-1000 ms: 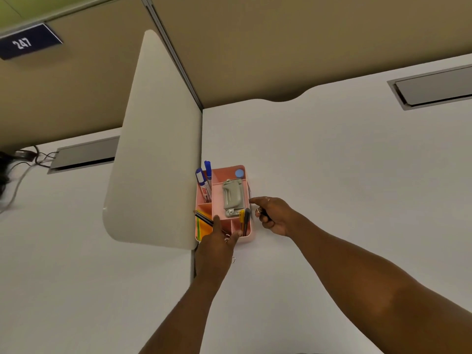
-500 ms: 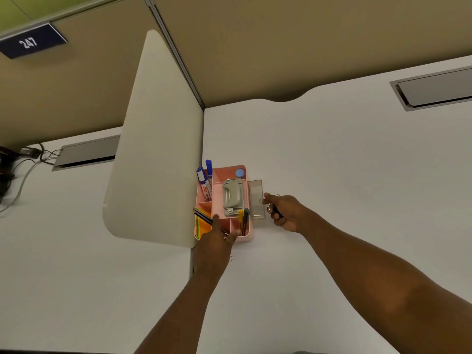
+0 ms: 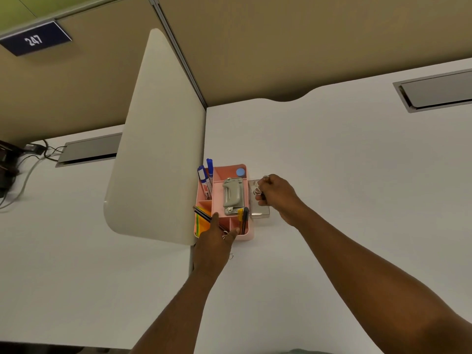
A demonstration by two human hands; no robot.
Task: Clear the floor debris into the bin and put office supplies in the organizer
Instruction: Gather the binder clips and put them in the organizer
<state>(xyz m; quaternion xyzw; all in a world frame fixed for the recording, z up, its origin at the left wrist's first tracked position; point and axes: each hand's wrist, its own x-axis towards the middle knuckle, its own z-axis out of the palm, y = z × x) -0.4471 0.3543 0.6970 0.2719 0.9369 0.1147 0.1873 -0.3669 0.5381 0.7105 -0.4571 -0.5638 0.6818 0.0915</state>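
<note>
A pink organizer (image 3: 230, 167) stands on the white desk against the divider panel. It holds blue markers (image 3: 204, 180), a grey hole punch (image 3: 232, 195), dark pencils (image 3: 203, 215), yellow sticky notes (image 3: 200, 225) and a yellow and a black pen (image 3: 243, 217). A clear drawer (image 3: 259, 213) sticks out of its right side. My left hand (image 3: 213, 241) grips the organizer's near end, thumb on the rim. My right hand (image 3: 277, 194) hovers over the drawer and pinches a small binder clip (image 3: 257, 192) with wire loops.
A loose paper clip (image 3: 231, 256) lies on the desk just right of my left wrist. The rounded white divider panel (image 3: 155, 149) rises left of the organizer. Grey cable hatches (image 3: 434, 92) sit at the back right and back left, with cables at the far left.
The clear drawer has slid out of the organizer's right side. My right hand moved right with it, then came up over the drawer with the clip. My left hand stayed put.
</note>
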